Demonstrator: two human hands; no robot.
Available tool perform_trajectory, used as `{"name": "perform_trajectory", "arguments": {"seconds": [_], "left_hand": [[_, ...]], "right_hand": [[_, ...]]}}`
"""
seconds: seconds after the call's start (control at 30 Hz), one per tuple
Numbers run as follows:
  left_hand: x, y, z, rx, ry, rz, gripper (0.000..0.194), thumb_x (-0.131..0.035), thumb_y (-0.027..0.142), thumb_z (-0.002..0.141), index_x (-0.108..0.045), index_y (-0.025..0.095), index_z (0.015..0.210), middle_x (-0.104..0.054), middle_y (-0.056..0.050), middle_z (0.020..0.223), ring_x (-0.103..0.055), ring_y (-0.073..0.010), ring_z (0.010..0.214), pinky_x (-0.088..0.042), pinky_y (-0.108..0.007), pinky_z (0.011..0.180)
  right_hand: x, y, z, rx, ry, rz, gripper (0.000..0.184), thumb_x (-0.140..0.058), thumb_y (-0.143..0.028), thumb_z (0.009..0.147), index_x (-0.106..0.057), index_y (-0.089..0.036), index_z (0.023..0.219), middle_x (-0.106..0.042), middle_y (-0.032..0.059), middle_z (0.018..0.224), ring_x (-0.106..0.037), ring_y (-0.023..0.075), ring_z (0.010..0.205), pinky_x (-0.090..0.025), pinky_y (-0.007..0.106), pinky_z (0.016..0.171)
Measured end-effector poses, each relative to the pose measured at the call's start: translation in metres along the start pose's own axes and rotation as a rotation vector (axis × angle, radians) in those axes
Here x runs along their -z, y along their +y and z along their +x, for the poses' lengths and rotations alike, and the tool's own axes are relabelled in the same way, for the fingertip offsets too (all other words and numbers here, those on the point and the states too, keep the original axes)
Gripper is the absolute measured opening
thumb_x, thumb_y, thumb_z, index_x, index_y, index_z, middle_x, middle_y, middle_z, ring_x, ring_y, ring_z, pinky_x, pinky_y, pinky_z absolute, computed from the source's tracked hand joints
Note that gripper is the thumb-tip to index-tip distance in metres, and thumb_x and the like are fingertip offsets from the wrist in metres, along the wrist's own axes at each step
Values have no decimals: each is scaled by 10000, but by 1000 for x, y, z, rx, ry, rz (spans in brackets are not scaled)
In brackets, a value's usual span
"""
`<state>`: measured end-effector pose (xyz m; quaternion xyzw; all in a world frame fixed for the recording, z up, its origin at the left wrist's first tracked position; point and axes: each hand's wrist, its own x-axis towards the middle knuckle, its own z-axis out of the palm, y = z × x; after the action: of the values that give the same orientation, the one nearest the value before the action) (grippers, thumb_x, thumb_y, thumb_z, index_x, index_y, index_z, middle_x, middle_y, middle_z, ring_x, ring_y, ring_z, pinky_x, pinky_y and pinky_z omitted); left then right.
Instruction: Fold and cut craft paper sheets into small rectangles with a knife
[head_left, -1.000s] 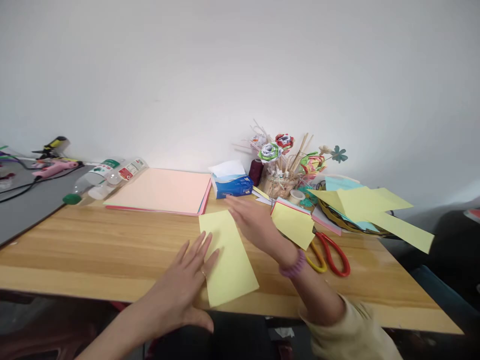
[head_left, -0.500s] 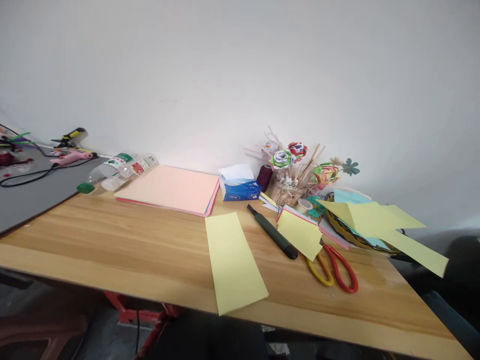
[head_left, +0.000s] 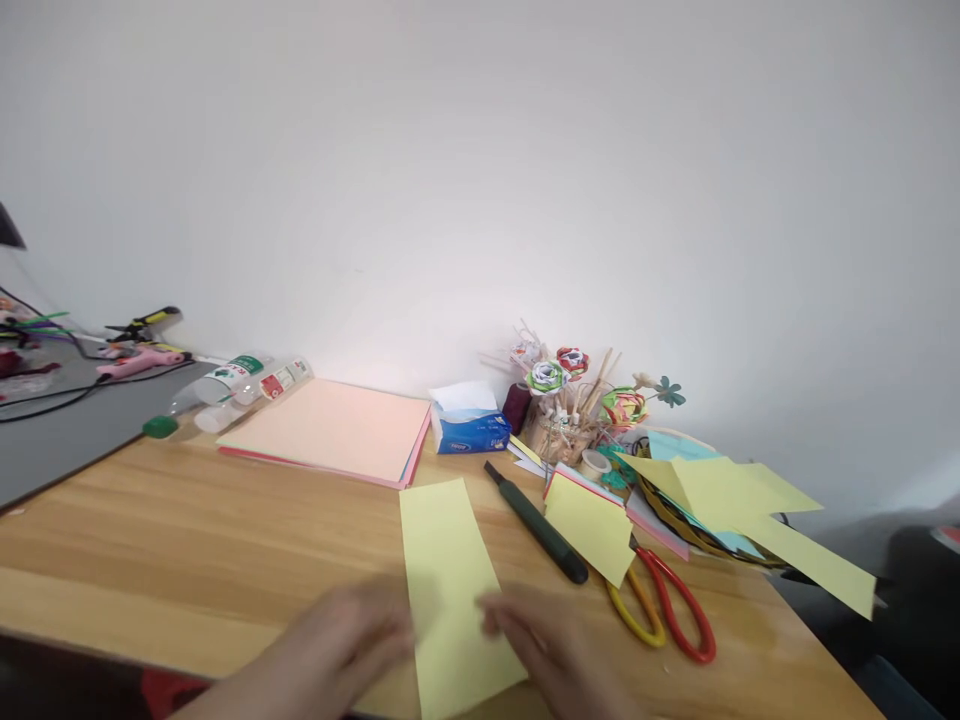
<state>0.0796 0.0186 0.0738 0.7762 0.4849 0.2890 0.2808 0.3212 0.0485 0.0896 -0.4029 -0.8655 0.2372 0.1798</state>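
Observation:
A long strip of yellow paper (head_left: 450, 580) lies on the wooden table at its front edge. My left hand (head_left: 349, 635) is at the strip's left side and my right hand (head_left: 540, 635) at its right side. Both hands are smeared by motion, so I cannot make out whether their fingers touch the paper. Just beyond the strip, on the right, rests a dark green utility knife (head_left: 538, 525). Beside it are a small stack of yellow paper pieces (head_left: 589, 525) and scissors (head_left: 671, 610) with one red and one yellow handle.
Pink paper sheets (head_left: 330, 428) are stacked at the back left, near two plastic bottles (head_left: 236, 378). A blue tissue pack (head_left: 469, 430) and a jar of sticks with paper flowers (head_left: 559, 435) stand by the wall. Yellow sheets overhang a basket (head_left: 690, 525) at right.
Both my hands have come into view from below and reached the sides of the yellow strip. The camera has tilted up, so everything on the table sits lower in view.

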Motion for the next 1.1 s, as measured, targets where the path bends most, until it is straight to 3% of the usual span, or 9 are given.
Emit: {"name": "perform_trajectory", "arguments": {"seconds": [0.07,0.13,0.27,0.4,0.53,0.63,0.8,1.0,1.1], "left_hand": [[-3,0,26,24,-53,285,261,-556,249,865,-632,151,1094,-630,-126,1185,-562,-257,1135,-424,-406,973],[-7,-2,44,45,-172,487,558,-625,327,819,-483,66,1292,-432,-227,1367,-393,-321,1290,-334,-488,1039],[-11,-3,52,45,-343,613,673,-545,423,864,-348,34,1377,-224,-240,1444,-221,-311,1361,-249,-503,1078],[-4,-5,43,57,-390,584,644,-487,446,893,-321,87,1402,-156,-210,1475,-122,-302,1381,-185,-521,1092],[1,-8,31,17,-412,530,655,-505,475,878,-286,187,1425,-95,-193,1493,-33,-292,1386,-124,-554,1089],[3,-11,25,-13,-409,510,696,-566,498,836,-305,215,1416,-128,-205,1491,-47,-293,1389,-114,-572,1083],[4,-22,14,-140,-288,426,625,-521,541,849,-382,236,1377,-251,-185,1481,-172,-301,1384,-166,-576,1077],[-6,-32,-4,-246,-91,368,211,-519,231,888,-600,245,1083,-569,-81,1250,-424,-223,1276,-276,-493,1077],[-7,-26,-12,-368,-73,280,316,-426,67,848,-602,256,1029,-640,-28,1090,-502,-166,1186,-297,-413,1087]], "right_hand": [[-1,2,30,44,40,-96,410,-245,-282,983,-567,-161,1207,-625,104,1186,-563,164,1110,-443,322,951],[-9,5,54,92,-18,-140,440,-270,-301,974,-451,-137,1339,-489,102,1363,-437,160,1258,-350,326,1048],[-22,23,83,148,-127,-250,520,-322,-409,953,-346,-160,1409,-347,66,1456,-283,163,1351,-226,382,1112],[-19,46,84,58,-88,-377,559,-340,-398,943,-323,-94,1412,-296,142,1467,-246,216,1366,-197,452,1110],[-10,41,61,26,-69,-466,556,-383,-355,931,-329,-68,1404,-263,159,1473,-200,245,1378,-164,488,1115],[-5,26,33,90,-108,-483,562,-434,-287,909,-298,-111,1425,-233,116,1489,-159,224,1387,-128,465,1129],[-11,28,-9,319,-423,-383,744,-590,-310,805,-253,-125,1441,-267,115,1462,-244,229,1357,-241,411,1094],[-23,42,-24,299,-333,-390,585,-476,-147,829,-362,-189,1402,-363,84,1420,-328,245,1322,-302,480,1054],[-25,40,-25,265,-211,-277,424,-476,-191,839,-553,-212,1255,-522,69,1321,-461,233,1241,-383,428,1009]]}}
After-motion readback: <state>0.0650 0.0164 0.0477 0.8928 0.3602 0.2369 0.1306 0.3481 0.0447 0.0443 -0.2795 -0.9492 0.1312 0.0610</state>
